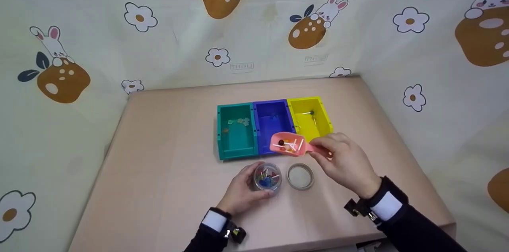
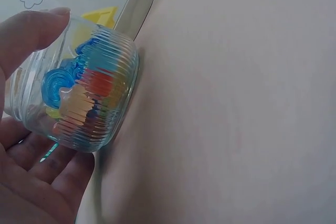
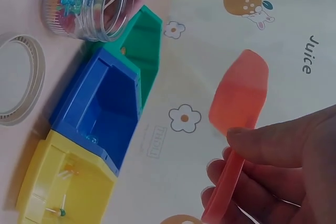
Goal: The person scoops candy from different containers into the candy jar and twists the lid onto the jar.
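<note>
My right hand (image 1: 350, 162) pinches the handle of a pink scoop (image 3: 239, 95), held above the front of the blue and yellow bins. Small items lie in its bowl in the head view: a dark bead, white sticks and orange bits. With its thumb and fingers round the side, my left hand (image 1: 244, 190) grips a clear ribbed jar (image 2: 100, 82) on the table. Through the jar's wall show blue, red, orange and yellow pieces. The jar's mouth is uncovered. A round lid (image 1: 300, 176) lies flat just right of the jar.
Three joined bins stand behind the jar. The green bin (image 1: 238, 152) holds several pale pieces, the blue bin (image 1: 274, 105) small blue ones, and the yellow bin (image 1: 324, 119) a few thin sticks with coloured ends. A patterned curtain (image 1: 270, 53) hangs behind the table (image 1: 167, 164).
</note>
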The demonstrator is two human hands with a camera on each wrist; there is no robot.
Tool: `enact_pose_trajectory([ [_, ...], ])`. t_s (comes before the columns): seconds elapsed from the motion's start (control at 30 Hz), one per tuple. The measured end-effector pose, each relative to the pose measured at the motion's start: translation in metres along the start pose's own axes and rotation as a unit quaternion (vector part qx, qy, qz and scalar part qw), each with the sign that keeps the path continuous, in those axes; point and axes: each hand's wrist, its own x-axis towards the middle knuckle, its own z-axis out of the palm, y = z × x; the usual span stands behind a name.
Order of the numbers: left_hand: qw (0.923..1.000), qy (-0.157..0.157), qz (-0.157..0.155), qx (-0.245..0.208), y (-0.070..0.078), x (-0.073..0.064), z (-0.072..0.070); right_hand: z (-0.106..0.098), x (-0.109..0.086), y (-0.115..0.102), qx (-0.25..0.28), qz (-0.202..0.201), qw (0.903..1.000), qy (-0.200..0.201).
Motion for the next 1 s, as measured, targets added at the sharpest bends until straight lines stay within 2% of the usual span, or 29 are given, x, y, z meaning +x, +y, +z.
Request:
enact_pose_trajectory([
  [0.17, 0.9999, -0.003, -0.014, 0.002, 0.002, 0.0, -0.001, 0.002, -0.003, -0.001, -0.021, -0.016, 0.999, -0.036],
  [0.47, 0.9999, -0.005, -0.014, -0.006, 0.004, 0.0, -0.002, 0.007, -0.004, -0.006, -0.049, -0.044, 0.9952, -0.073],
  [0.73, 1.0, -0.002, -0.003, -0.003, 0.003, 0.0, -0.001, 0.011, -0.004, -0.011, -0.051, -0.077, 0.9929, -0.075],
  [1.0, 1.0, 0.001, 0.002, -0.004, 0.002, 0.0, -0.002, 0.011, -0.005, -0.01, -0.052, -0.075, 0.9931, -0.074],
])
